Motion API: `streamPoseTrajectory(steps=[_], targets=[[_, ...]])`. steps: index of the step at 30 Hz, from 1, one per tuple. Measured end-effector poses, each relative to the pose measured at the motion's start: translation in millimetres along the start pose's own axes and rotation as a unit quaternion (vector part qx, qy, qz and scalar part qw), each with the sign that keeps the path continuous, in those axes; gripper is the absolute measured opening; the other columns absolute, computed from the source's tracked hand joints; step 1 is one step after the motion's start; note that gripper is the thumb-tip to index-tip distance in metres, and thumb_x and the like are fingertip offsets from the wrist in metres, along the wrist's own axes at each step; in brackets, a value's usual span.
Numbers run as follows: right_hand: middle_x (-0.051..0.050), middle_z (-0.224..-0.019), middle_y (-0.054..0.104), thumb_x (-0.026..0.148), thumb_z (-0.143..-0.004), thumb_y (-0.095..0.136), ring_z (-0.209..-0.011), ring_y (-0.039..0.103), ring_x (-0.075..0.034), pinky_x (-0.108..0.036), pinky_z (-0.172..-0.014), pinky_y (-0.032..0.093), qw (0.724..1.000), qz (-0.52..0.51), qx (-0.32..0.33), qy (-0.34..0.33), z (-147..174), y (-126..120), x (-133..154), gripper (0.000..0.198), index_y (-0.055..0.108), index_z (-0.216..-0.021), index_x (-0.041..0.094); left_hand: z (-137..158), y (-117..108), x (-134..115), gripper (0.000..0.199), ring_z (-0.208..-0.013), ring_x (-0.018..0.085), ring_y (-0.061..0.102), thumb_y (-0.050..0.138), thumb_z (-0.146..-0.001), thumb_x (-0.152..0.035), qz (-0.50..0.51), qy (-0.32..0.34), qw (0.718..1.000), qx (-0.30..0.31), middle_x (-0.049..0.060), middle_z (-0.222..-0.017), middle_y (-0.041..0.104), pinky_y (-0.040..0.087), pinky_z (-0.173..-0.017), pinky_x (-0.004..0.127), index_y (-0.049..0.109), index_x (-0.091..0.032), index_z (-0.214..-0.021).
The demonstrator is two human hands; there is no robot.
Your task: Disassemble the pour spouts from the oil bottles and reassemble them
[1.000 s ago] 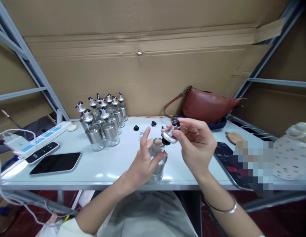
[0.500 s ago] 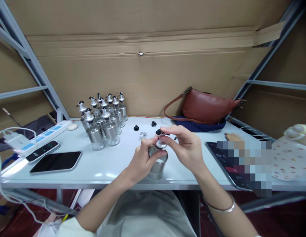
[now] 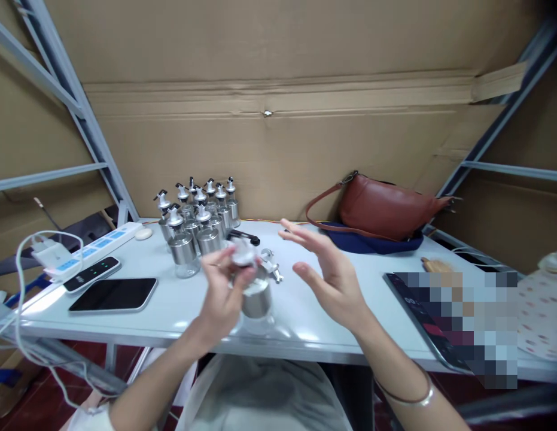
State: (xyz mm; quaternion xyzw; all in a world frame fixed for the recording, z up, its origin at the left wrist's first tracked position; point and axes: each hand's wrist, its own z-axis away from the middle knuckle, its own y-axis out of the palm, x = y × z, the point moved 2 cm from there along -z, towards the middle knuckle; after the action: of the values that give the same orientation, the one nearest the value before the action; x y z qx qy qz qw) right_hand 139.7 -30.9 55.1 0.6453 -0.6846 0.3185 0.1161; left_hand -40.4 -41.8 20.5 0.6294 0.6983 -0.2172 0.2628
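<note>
In the head view, my left hand (image 3: 224, 293) is closed around the upper part of an oil bottle (image 3: 256, 301), a glass one with a steel sleeve. The bottle's silver pourer top (image 3: 244, 252) is smeared by motion, with a black lever tilted toward the back. My right hand (image 3: 334, 278) is off the bottle, held in the air to its right, fingers spread and holding nothing. Small silver pourer parts (image 3: 273, 266) lie on the table just beyond the bottle.
Several similar oil bottles (image 3: 183, 248) stand grouped at the back left. A power strip (image 3: 103, 245) and a black phone (image 3: 113, 294) lie left. A brown bag (image 3: 381, 209) rests at the back right, with a tablet-like device (image 3: 408, 305) in front.
My right hand has let go of the pourer top and opened out, away from the bottle. My left hand and the bottle have shifted left. The camera view has shifted slightly.
</note>
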Motion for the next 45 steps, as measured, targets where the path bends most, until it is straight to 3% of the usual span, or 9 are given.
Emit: streamPoseTrajectory(steps=[5, 11, 15, 26, 29, 32, 35, 38, 45], targets=[[-0.005, -0.103, 0.070, 0.031, -0.090, 0.053, -0.094, 0.066, -0.019, -0.035, -0.086, 0.050, 0.994, 0.067, -0.080, 0.040, -12.3, -16.2, -7.2, 0.020, 0.062, -0.107, 0.023, -45.3, -95.1, -15.8, 0.035, -0.069, 0.010, 0.063, 0.063, -0.084, -0.038, -0.113, 0.056, 0.980, -0.157, -0.004, -0.080, 0.062, 0.054, -0.071, 0.030, 0.034, -0.025, -0.099], [-0.004, -0.079, 0.071, 0.021, -0.083, 0.053, -0.070, 0.063, -0.017, -0.028, -0.064, 0.046, 0.952, 0.232, 0.118, 0.161, -18.2, -13.2, -54.0, 0.014, 0.066, -0.082, 0.017, -81.5, -178.0, 23.9, 0.030, -0.093, 0.021, 0.064, 0.059, -0.085, -0.039, -0.254, 0.000, 0.948, -0.191, 0.001, -0.097, 0.057, 0.045, -0.088, 0.048, 0.038, -0.027, -0.104], [-0.006, -0.085, 0.071, 0.021, -0.082, 0.053, -0.074, 0.063, -0.018, -0.028, -0.069, 0.044, 0.913, 0.275, 0.220, 0.206, -10.1, 2.0, -81.0, 0.015, 0.067, -0.080, 0.017, -90.9, -194.8, 60.5, 0.040, -0.115, 0.027, 0.054, 0.066, -0.078, -0.040, -0.322, 0.002, 0.929, -0.182, 0.005, -0.109, 0.052, 0.037, -0.101, 0.049, 0.042, -0.023, -0.105], [-0.005, -0.077, 0.072, 0.018, -0.071, 0.064, -0.070, 0.062, -0.018, -0.026, -0.064, 0.043, 0.888, 0.246, 0.276, 0.273, -2.9, 22.6, -116.0, 0.017, 0.067, -0.088, 0.016, -88.5, -199.5, 96.2, 0.048, -0.103, 0.027, 0.055, 0.077, -0.068, -0.041, -0.324, -0.044, 0.928, -0.176, 0.001, -0.095, 0.053, 0.040, -0.096, 0.056, 0.043, -0.020, -0.095], [-0.003, -0.073, 0.069, 0.013, -0.068, 0.061, -0.066, 0.060, -0.015, -0.025, -0.063, 0.043, 0.901, 0.201, 0.271, 0.272, -6.0, 15.8, -119.8, 0.024, 0.065, -0.091, 0.016, -81.2, -179.9, 69.8, 0.052, -0.123, 0.030, 0.041, 0.078, -0.068, -0.036, -0.332, 0.018, 0.922, -0.200, 0.002, -0.114, 0.048, 0.029, -0.104, 0.057, 0.045, -0.020, -0.104], [-0.002, -0.076, 0.067, 0.015, -0.069, 0.062, -0.062, 0.057, -0.012, -0.024, -0.061, 0.042, 0.915, 0.113, 0.277, 0.269, -11.1, 5.9, -116.8, 0.026, 0.066, -0.095, 0.016, -62.3, -124.2, 31.7, 0.046, -0.119, 0.026, 0.044, 0.066, -0.078, -0.025, -0.324, 0.145, 0.904, -0.239, 0.008, -0.127, 0.042, 0.044, -0.089, 0.043, 0.043, -0.019, -0.117], [-0.002, -0.077, 0.066, 0.023, -0.068, 0.068, -0.066, 0.059, -0.011, -0.025, -0.065, 0.045, 0.911, -0.040, 0.287, 0.292, -17.3, -6.7, -107.6, 0.032, 0.064, -0.098, 0.014, -46.7, -43.5, 27.5, 0.035, -0.105, 0.020, 0.058, 0.055, -0.085, -0.024, -0.182, -0.009, 0.980, 0.077, 0.009, -0.116, 0.055, 0.051, -0.080, 0.036, 0.044, -0.021, -0.119], [-0.001, -0.075, 0.067, 0.027, -0.064, 0.075, -0.068, 0.061, -0.012, -0.027, -0.070, 0.047, 0.903, -0.122, 0.266, 0.313, -22.4, -23.7, -99.1, 0.029, 0.063, -0.087, 0.014, -34.1, 17.9, 43.0, 0.048, -0.113, 0.022, 0.056, 0.062, -0.082, -0.022, -0.098, -0.110, 0.944, 0.296, 0.013, -0.124, 0.055, 0.050, -0.089, 0.039, 0.042, -0.022, -0.126], [0.001, -0.059, 0.063, 0.031, -0.065, 0.075, -0.058, 0.055, -0.010, -0.025, -0.059, 0.042, 0.896, -0.109, 0.286, 0.322, -18.0, -42.5, -93.7, 0.021, 0.068, -0.074, 0.013, -26.4, 50.3, 68.8, 0.029, -0.093, 0.017, 0.058, 0.068, -0.079, -0.024, -0.056, -0.001, 0.926, 0.373, 0.007, -0.102, 0.061, 0.051, -0.081, 0.034, 0.062, -0.021, -0.107]])
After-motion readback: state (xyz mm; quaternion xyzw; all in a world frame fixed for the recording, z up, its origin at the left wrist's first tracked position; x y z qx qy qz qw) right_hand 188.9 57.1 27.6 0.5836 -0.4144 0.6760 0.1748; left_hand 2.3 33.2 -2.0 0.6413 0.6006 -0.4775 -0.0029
